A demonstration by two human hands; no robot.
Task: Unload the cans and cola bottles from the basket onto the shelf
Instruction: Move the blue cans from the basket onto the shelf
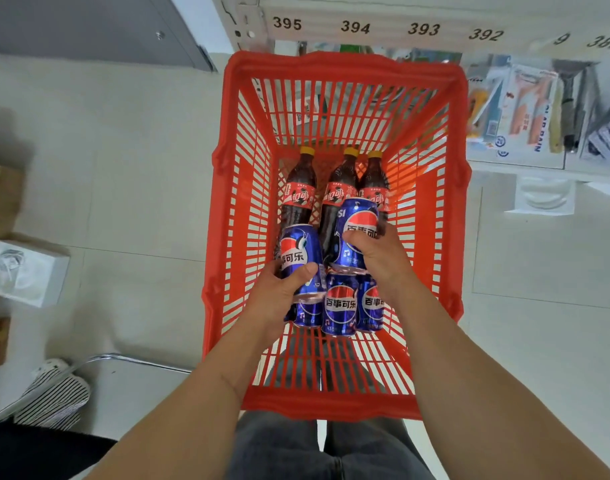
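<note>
Your left hand (279,292) grips one blue Pepsi can (298,258), your right hand (379,258) wraps another (357,226), both inside the red basket (345,69). Three more cans (340,304) lie toward the near edge, three yellow-capped cola bottles (298,192) toward the far edge.

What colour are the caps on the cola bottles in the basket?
Yellow, on all three cola bottles; the head view shows them clearly.
</note>
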